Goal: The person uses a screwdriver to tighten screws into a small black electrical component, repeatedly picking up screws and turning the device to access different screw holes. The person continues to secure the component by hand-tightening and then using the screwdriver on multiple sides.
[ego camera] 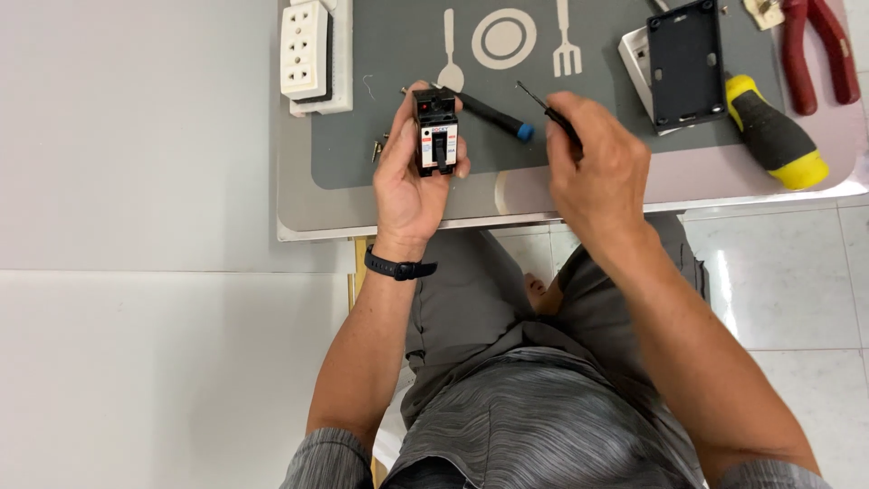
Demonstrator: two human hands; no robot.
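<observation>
Circuit breaker [436, 132] stands upright, long axis toward the placemat's spoon print [450, 54], clasped in the left hand [412, 177], while the right hand [593, 167] (just beside it) pinches a thin screwdriver [543, 106], tip angled breaker-ward.

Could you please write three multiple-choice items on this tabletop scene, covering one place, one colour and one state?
1. Where does the white socket block lie?
A. at the mat's left edge
B. beside the pliers
C. on the person's lap

2. What colour are the pliers' handles?
A. blue
B. red
C. green

3. How is the small black breaker held?
A. lying on the mat
B. upright in the left hand
C. under the right hand

Answers: 1 A, it overlaps the grey mat's left border. 2 B, both handles show red. 3 B, left fingers wrap it.
</observation>
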